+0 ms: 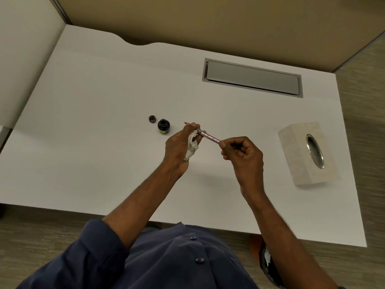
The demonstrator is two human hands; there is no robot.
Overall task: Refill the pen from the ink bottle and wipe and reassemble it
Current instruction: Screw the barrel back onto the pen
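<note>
1. Two bare hands meet above the middle of the white desk (104, 97), both closed on one pen (208, 137).
2. The left hand (182, 146) pinches the pen's front section between thumb and fingers, and a crumpled white tissue (192, 148) is tucked against its palm.
3. The right hand (242, 154) is curled shut around the pen's rear end, thumb and forefinger pressed on the barrel.
4. The pen lies on a slant between the hands, its pink nib end poking out past the left fingers toward the far edge of the desk; whether barrel and front section are fully joined cannot be told.
5. The ink bottle (163, 126) stands open just to the left of the left hand, near the desk's centre.
6. Its cap (152, 119) lies just beside the bottle, on the far-left side, apart from it.
7. A tissue box (300, 155) sits near the right edge of the desk.
8. A grey cable hatch (252, 78) is set into the desk toward the far edge.
</note>
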